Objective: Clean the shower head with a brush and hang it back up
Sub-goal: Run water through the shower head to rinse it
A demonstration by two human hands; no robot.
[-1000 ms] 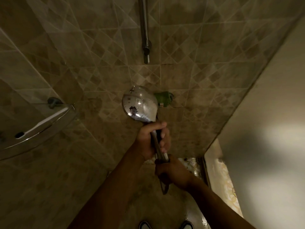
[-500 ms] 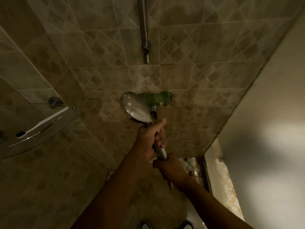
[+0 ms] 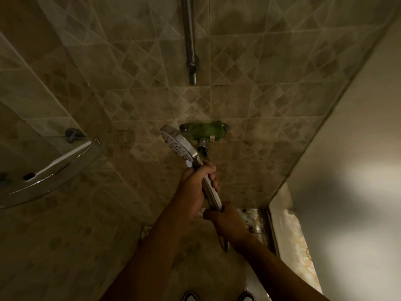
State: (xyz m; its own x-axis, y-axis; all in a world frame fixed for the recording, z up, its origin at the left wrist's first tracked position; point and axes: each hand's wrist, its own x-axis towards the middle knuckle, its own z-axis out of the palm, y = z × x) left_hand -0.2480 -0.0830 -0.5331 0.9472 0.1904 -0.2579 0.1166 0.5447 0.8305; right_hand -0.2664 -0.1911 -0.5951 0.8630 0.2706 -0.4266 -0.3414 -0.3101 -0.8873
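The left hand (image 3: 195,187) has its fingers (image 3: 213,182) wrapped tight around the upper handle of the shower head (image 3: 179,145), whose perforated face tilts toward the left, just above that grip. The right hand (image 3: 227,222) closes its fingers around the handle's lower end, directly below the left hand and nearly touching it. A green-wrapped wall fitting (image 3: 205,132) sits just above and right of the left fingers, close beside the shower head. A chrome pipe (image 3: 190,40) hangs on the tiled wall well above both hands.
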